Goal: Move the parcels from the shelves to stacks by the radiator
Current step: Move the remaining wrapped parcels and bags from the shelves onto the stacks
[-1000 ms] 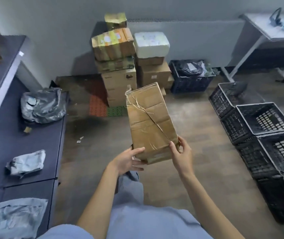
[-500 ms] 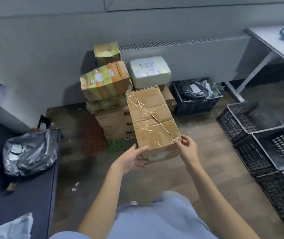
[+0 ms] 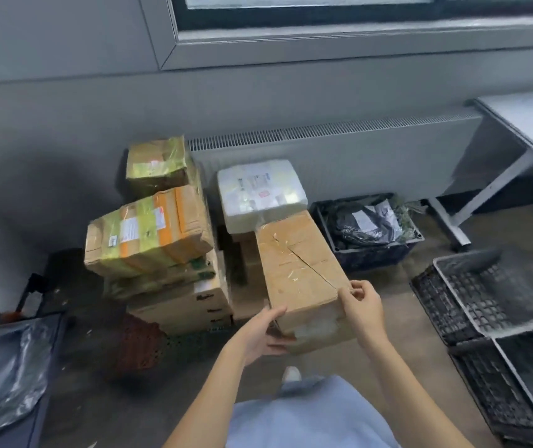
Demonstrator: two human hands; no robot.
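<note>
Holding a long cardboard parcel (image 3: 302, 279) out over the floor (image 3: 388, 334), I have my left hand (image 3: 260, 334) cupped under its near left corner with the thumb on top, and my right hand (image 3: 364, 307) gripping the near right corner, fingers curled over the edge. Its far end points at the white wrapped parcel (image 3: 260, 192) in front of the radiator (image 3: 372, 153). Left of that stands the taller stack (image 3: 158, 237) of taped boxes. A black crate (image 3: 372, 253) of dark bags sits on the right.
</note>
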